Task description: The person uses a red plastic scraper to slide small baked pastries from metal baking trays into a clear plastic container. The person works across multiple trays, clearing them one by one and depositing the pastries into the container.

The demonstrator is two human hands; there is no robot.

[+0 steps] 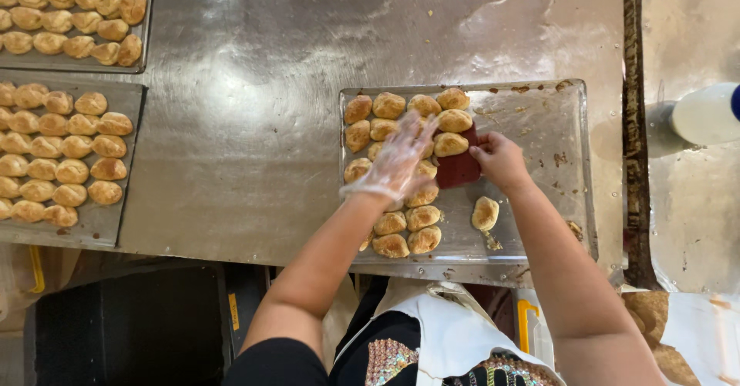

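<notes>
While the left hand (397, 162), in a thin clear glove, is lying with fingers spread over golden baked rolls (389, 106) on the greasy metal tray (539, 124), the right hand (501, 160) is pinching a dark red scraper (458, 168) beside them on the steel worktop (254, 124)

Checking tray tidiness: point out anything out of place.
One pastry lies alone on the baking tray, apart from the packed cluster, with crumbs beside it. Baked-on residue spots the tray's bare right side.
</notes>
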